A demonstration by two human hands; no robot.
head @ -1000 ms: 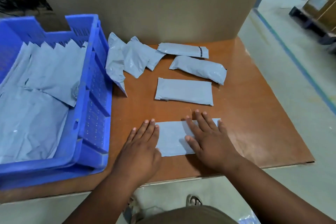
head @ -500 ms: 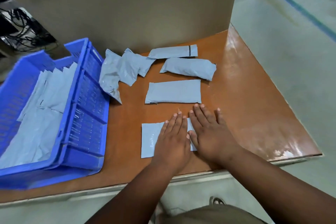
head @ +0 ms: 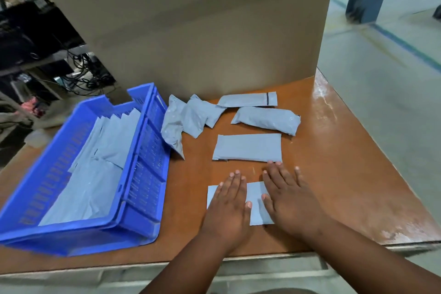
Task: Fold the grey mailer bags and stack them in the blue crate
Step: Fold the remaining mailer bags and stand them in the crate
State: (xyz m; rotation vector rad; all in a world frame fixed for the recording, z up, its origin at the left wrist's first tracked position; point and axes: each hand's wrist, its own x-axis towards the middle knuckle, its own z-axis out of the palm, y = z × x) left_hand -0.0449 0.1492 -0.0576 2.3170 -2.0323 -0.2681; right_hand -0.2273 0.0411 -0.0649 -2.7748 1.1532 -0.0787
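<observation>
Surface: brown tabletop; cardboard wall along its far edge.
Writing: none legible; one far bag has a dark stripe.
My hands: left hand and right hand flat, fingers straight, pressing the folded mailer bag near the front edge.
Blue crate: left edge, grey bags stacked inside.
Hidden: the bag's middle and right end, under my palms.

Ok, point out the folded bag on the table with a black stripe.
It is the rearmost bag, flat against the cardboard box. A black stripe crosses its right end; the other folded bags are plain grey.
</observation>
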